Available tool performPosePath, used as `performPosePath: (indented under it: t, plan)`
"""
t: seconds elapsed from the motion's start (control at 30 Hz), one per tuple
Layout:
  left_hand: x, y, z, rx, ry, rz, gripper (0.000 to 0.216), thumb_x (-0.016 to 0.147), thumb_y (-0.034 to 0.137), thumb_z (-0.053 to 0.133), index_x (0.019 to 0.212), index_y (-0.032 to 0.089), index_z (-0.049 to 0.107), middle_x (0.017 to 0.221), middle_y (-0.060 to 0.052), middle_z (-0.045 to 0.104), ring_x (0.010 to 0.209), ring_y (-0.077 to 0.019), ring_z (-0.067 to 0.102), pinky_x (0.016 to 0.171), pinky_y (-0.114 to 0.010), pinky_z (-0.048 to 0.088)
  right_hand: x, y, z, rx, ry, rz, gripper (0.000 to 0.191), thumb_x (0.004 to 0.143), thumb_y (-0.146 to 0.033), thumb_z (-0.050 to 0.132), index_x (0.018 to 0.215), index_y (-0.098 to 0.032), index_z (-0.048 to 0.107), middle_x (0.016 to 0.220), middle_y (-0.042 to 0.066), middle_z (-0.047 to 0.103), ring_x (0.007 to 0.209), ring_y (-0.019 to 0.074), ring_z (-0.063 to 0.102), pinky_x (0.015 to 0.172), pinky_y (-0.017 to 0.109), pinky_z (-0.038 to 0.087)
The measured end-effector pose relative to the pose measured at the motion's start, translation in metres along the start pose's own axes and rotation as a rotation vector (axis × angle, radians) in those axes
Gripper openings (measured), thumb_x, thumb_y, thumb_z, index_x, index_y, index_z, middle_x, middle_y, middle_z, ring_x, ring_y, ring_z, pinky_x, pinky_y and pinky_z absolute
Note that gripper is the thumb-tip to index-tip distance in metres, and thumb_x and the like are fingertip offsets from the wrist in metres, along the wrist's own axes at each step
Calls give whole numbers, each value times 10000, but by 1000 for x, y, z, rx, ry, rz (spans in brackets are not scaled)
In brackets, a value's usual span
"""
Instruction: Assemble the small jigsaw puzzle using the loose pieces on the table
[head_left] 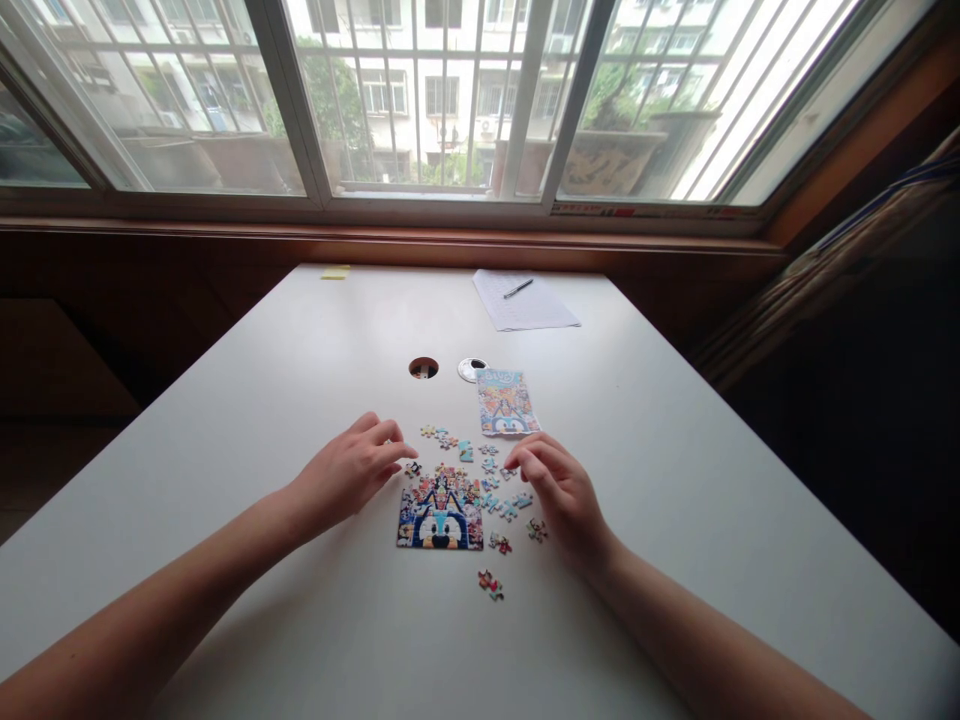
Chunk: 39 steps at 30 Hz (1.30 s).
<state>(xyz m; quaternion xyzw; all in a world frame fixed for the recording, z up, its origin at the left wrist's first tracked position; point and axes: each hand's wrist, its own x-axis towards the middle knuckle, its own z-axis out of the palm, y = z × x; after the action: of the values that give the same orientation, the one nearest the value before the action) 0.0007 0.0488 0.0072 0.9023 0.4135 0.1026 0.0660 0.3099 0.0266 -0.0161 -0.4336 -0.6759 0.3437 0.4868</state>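
A partly joined jigsaw puzzle (441,525) with a blue cartoon dog face lies on the white table, its upper edge uneven. My left hand (358,462) hovers at its upper left, index finger stretched out and the others loosely bent. Just beside those fingertips is a loose dark puzzle piece (413,468). My right hand (559,490) is at the right of the puzzle, fingers bent but apart, the fingertips over a pale blue piece (509,473). Whether they touch it I cannot tell. Several loose blue pieces (508,510) lie between this hand and the puzzle.
Above the pieces lies a reference picture (508,402) of the same design. Farther back are a round table hole (424,369), a metal ring cover (472,370), and paper sheets (525,305) with a pen (518,289). A red-toned piece (490,585) lies nearest me.
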Motion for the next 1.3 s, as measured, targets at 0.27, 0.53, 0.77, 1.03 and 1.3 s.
performPosePath:
  t: [0.27, 0.53, 0.77, 1.03, 1.3]
  plan:
    - [7, 0, 1, 38, -27, 67, 175, 1005, 214, 573, 1050, 256, 737, 1082, -63, 652, 971, -227, 508, 763, -323, 484, 0, -1, 0, -1, -2, 1, 308, 1021, -349, 506, 797, -227, 678, 870, 28, 615, 820, 193, 570, 800, 330, 455]
    - [4, 1, 6, -3, -7, 18, 100, 978, 223, 617, 1007, 217, 713, 1039, -59, 644, 988, -234, 519, 818, -353, 497, 0, 2, 0, 5, -8, -2, 298, 1024, -346, 508, 812, -229, 682, 880, 23, 619, 825, 187, 572, 806, 322, 449]
    - [1, 5, 11, -51, 23, -88, 101, 970, 285, 645, 994, 218, 716, 1037, -51, 640, 1004, -241, 538, 857, -389, 510, 0, 0, 0, -2, -11, -2, 303, 1024, -352, 506, 810, -226, 679, 875, 25, 615, 824, 190, 569, 805, 324, 450]
    - [-2, 13, 8, -30, 43, -63, 154, 995, 293, 595, 993, 193, 713, 1027, -63, 646, 999, -238, 541, 855, -390, 520, 1, 1, 1, -1, -11, 2, 296, 1020, -338, 510, 807, -225, 681, 879, 25, 617, 817, 188, 571, 797, 319, 454]
    - [-4, 10, 10, -12, 62, -41, 174, 1003, 297, 574, 996, 193, 714, 1011, -70, 645, 978, -234, 538, 833, -372, 521, 0, -1, 0, 0, -12, 2, 300, 1018, -342, 510, 804, -226, 684, 878, 29, 622, 813, 190, 572, 790, 319, 457]
